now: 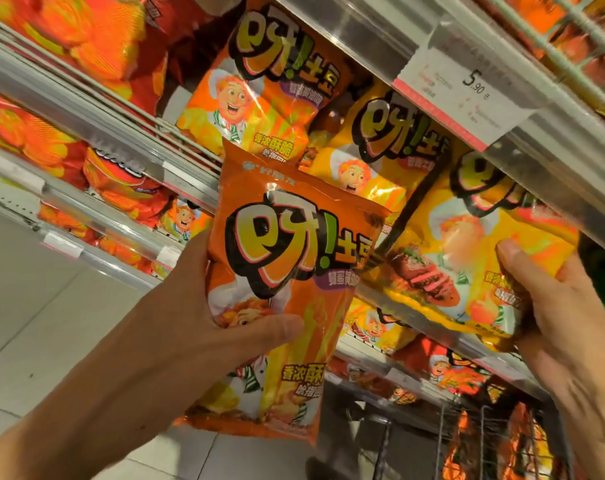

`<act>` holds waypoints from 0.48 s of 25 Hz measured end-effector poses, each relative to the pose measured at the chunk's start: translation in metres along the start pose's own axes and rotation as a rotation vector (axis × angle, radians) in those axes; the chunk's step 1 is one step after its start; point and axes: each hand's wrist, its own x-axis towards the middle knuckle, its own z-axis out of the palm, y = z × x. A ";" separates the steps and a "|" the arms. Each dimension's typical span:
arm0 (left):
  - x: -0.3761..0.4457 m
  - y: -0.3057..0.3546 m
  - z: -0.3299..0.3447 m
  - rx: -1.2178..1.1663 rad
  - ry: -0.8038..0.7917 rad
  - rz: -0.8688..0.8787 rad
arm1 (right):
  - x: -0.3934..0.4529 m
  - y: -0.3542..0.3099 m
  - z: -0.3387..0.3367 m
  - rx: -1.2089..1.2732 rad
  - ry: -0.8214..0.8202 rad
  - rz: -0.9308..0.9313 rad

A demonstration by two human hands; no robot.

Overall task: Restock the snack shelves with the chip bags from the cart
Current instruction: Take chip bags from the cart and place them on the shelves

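Hands are both busy: left hand (pixel 204 306) grips an orange chip bag (pixel 287 299) held up in front of the shelf edge (pixel 415 306), thumb across its front. Right hand (pixel 553 306) clutches a yellow chip bag (pixel 467 254) at the shelf's front edge; its fingers are hidden behind it. Price tag (pixel 467 95) is mostly blurry.

Warm, even store light saturates the oranges and yellows, glare streaks run across the glossy orange chip bag (pixel 287 271) and the clear shelf rails (pixel 96 123), motion blur smears the upper left bags (pixel 86 36) and the price label (pixel 467 95), and wide-angle distortion tilts the shelves.
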 end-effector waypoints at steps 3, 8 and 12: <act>0.000 -0.009 -0.008 -0.004 0.059 -0.001 | -0.012 0.006 0.007 -0.001 -0.048 0.030; -0.005 -0.011 -0.015 -0.072 0.137 -0.025 | -0.034 0.007 0.016 0.018 -0.063 0.004; -0.011 0.011 -0.023 -0.036 0.157 -0.026 | -0.053 0.002 0.019 0.056 -0.065 0.078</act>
